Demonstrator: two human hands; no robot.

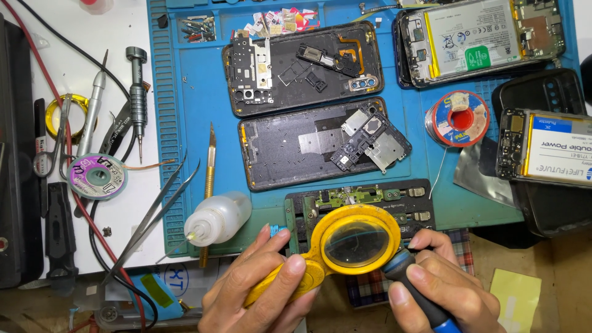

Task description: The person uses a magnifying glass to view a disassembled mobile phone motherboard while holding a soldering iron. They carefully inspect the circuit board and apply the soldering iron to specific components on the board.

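Note:
My left hand (259, 283) holds a yellow magnifying glass (353, 242) by its handle, lens over a green circuit board (345, 198) clamped in a black board holder (407, 203). My right hand (441, 280) grips a tool with a blue and black handle (412, 285), its tip hidden under the lens rim. Both hands rest at the near edge of the blue work mat (203, 117).
Two opened black phone shells (296, 68) (290, 148) lie on the mat, two more phones with batteries (487, 37) (549, 148) at right. A solder spool (459, 118), plastic squeeze bottle (217, 219), tweezers (154, 213), craft knife (209, 179), screwdriver (137, 92) and wick reel (97, 176) lie around.

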